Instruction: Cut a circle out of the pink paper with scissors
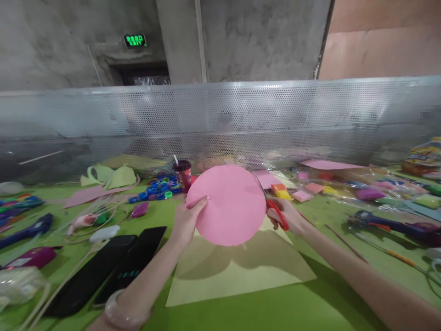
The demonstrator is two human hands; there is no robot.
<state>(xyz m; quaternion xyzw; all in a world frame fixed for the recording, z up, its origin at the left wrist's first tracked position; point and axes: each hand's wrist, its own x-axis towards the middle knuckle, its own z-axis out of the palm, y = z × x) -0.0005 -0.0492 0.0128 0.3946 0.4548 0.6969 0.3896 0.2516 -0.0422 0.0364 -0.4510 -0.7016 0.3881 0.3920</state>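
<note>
A round sheet of pink paper (229,207) is held up above the table. My left hand (188,218) pinches its left edge, thumb on the near face and the other fingers hidden behind. In my right hand (284,214) is a pair of scissors (280,218) with red handles, my fingers in the loops. The blades (259,183) point up and to the left at the paper's right edge; whether they touch it I cannot tell. Beneath the circle, a pale yellow sheet (237,280) lies flat on the green tabletop, with shadows across it.
Two black phones (132,264) lie left of my left forearm. Blue bottle caps (156,188) and a dark cup with a straw (182,174) stand behind. Clay blocks (303,196) and a blue-handled tool (396,223) are at right. A perforated metal screen (223,119) borders the back.
</note>
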